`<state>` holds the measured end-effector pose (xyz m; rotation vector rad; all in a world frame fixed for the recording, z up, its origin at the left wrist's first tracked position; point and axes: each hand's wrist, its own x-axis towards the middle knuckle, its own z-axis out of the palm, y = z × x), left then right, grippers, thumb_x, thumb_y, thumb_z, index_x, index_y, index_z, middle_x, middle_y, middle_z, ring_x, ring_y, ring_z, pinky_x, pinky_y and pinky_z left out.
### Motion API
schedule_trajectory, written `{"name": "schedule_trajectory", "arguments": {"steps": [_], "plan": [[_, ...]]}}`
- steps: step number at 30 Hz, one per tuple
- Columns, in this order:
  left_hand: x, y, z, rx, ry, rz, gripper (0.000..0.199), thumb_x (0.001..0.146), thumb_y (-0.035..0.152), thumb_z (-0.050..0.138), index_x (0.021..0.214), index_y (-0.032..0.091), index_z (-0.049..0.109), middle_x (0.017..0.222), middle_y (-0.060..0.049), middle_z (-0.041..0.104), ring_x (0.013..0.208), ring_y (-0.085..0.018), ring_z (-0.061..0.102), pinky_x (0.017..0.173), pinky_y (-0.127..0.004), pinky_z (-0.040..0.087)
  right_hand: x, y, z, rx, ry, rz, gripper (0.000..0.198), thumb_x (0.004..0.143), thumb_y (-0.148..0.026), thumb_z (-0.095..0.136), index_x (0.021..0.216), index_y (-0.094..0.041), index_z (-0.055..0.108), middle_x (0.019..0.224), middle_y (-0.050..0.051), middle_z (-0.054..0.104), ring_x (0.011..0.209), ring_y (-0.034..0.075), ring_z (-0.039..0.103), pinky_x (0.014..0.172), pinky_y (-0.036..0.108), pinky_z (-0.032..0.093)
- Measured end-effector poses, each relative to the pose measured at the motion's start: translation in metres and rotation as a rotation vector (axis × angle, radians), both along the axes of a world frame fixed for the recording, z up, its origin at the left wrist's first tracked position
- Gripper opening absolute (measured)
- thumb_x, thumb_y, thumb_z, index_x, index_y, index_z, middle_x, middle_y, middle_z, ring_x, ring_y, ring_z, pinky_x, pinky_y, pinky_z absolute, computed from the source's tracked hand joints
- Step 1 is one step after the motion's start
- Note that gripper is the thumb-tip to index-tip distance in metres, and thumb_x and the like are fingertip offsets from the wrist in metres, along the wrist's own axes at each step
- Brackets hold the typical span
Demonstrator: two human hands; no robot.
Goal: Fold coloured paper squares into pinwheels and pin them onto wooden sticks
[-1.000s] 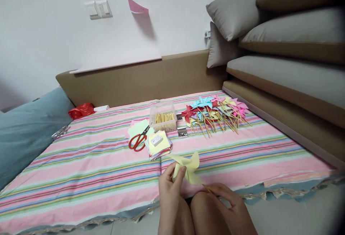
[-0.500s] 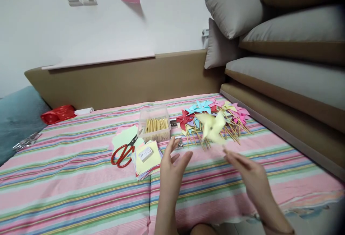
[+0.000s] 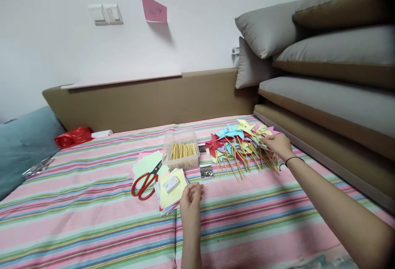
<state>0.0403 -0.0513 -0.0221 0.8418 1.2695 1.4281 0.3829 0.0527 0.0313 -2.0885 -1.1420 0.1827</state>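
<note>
With the clear box [image 3: 194,162] as the clock's centre, the left hand [image 3: 190,198] is nearest, at about six o'clock, just beside the paper stack [image 3: 177,197]. Its fingers are now loosely bent; half a second ago they were spread. The small white box [image 3: 171,184] lies on the stack, as before. The red-handled scissors [image 3: 144,186] rest at eight o'clock, and a small tray of metal bits [image 3: 206,172] at four, both unmoved on the striped cloth [image 3: 240,215].

Farther off, at three o'clock, the right hand [image 3: 277,145] has reached out to the pinwheel heap [image 3: 230,143]. Its thumb and fingertips are drawn together, but whether they pinch a stick I cannot tell. Earlier it held a pale yellow pinwheel [image 3: 246,126] up in front of the heap; a pale yellow one now lies on the heap's far side, at about two o'clock. The wooden sticks [image 3: 183,151] remain in the box.
</note>
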Motion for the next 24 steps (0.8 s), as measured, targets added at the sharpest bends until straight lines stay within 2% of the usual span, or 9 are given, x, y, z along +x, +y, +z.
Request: {"name": "schedule_trajectory", "arguments": {"steps": [3,6,8,10,12,15,18,21,24], "plan": [[-0.006,0.0,-0.002,0.025,0.065,-0.039,0.036,0.071,0.047,0.065,0.087,0.015,0.062,0.085,-0.01,0.072,0.079,-0.02,0.066,0.073,-0.032,0.049,0.004,-0.014,0.007,0.02,-0.028,0.019,0.027,0.064,-0.041,0.066,0.066,-0.016,0.076,0.057,0.009,0.068,0.066,0.029,0.065,0.059,0.034,0.04],[-0.009,-0.003,-0.004,0.053,0.151,-0.068,0.031,0.074,0.047,0.061,0.079,0.016,0.058,0.085,-0.011,0.072,0.078,-0.021,0.067,0.071,-0.032,0.049,0.006,-0.039,0.02,0.074,-0.054,0.034,0.037,0.07,-0.048,0.06,0.074,-0.016,0.077,0.07,0.011,0.074,0.074,0.031,0.066,0.062,0.035,0.042],[-0.006,-0.005,-0.006,0.058,0.184,-0.061,0.03,0.073,0.047,0.06,0.072,0.017,0.055,0.078,-0.009,0.071,0.073,-0.02,0.065,0.067,-0.031,0.048,0.0,-0.061,0.026,0.11,-0.068,0.069,0.043,0.073,-0.055,0.056,0.076,-0.017,0.077,0.075,0.011,0.075,0.078,0.031,0.066,0.064,0.035,0.042],[-0.001,-0.008,-0.007,0.059,0.226,-0.051,0.028,0.075,0.046,0.055,0.068,0.019,0.052,0.07,-0.007,0.068,0.065,-0.018,0.063,0.063,-0.029,0.047,-0.014,-0.083,0.027,0.118,-0.07,0.167,0.045,0.072,-0.059,0.056,0.07,-0.019,0.075,0.071,0.009,0.074,0.073,0.03,0.066,0.062,0.034,0.042],[0.005,-0.011,-0.006,0.063,0.281,-0.069,0.027,0.078,0.043,0.053,0.065,0.019,0.051,0.067,-0.005,0.067,0.062,-0.017,0.061,0.061,-0.028,0.045,-0.035,-0.103,0.021,0.089,-0.057,0.302,0.044,0.07,-0.062,0.058,0.06,-0.021,0.072,0.061,0.006,0.071,0.062,0.025,0.063,0.057,0.032,0.041],[0.006,-0.012,0.004,0.038,0.405,-0.037,0.021,0.079,0.035,0.052,0.065,0.02,0.05,0.064,-0.002,0.061,0.062,-0.017,0.059,0.062,-0.028,0.043,-0.075,-0.123,0.005,-0.029,-0.014,0.621,0.049,0.077,-0.057,0.056,0.045,-0.021,0.063,0.047,0.003,0.062,0.05,0.02,0.058,0.054,0.029,0.04],[-0.009,-0.006,0.02,-0.036,0.544,0.082,0.005,0.079,0.024,0.05,0.082,0.021,0.053,0.08,-0.003,0.063,0.067,-0.017,0.058,0.066,-0.03,0.042,-0.121,-0.129,-0.01,-0.061,0.15,0.818,0.041,0.081,-0.047,0.057,0.05,-0.021,0.065,0.052,0.001,0.064,0.052,0.019,0.058,0.055,0.028,0.041],[-0.037,0.011,0.033,-0.104,0.677,0.182,0.021,0.079,0.023,0.053,0.099,0.02,0.052,0.103,-0.008,0.062,0.088,-0.022,0.061,0.078,-0.034,0.042,-0.17,-0.122,-0.024,0.016,0.408,0.835,0.024,0.076,-0.04,0.063,0.066,-0.02,0.072,0.064,0.003,0.071,0.062,0.021,0.064,0.06,0.03,0.047],[-0.068,0.033,0.038,-0.138,0.794,0.198,0.034,0.076,0.022,0.059,0.109,0.018,0.05,0.118,-0.013,0.057,0.106,-0.024,0.058,0.085,-0.035,0.042,-0.219,-0.106,-0.041,0.044,0.547,0.828,0.027,0.078,-0.04,0.057,0.083,-0.019,0.073,0.078,0.007,0.075,0.073,0.022,0.07,0.067,0.032,0.054]]}}
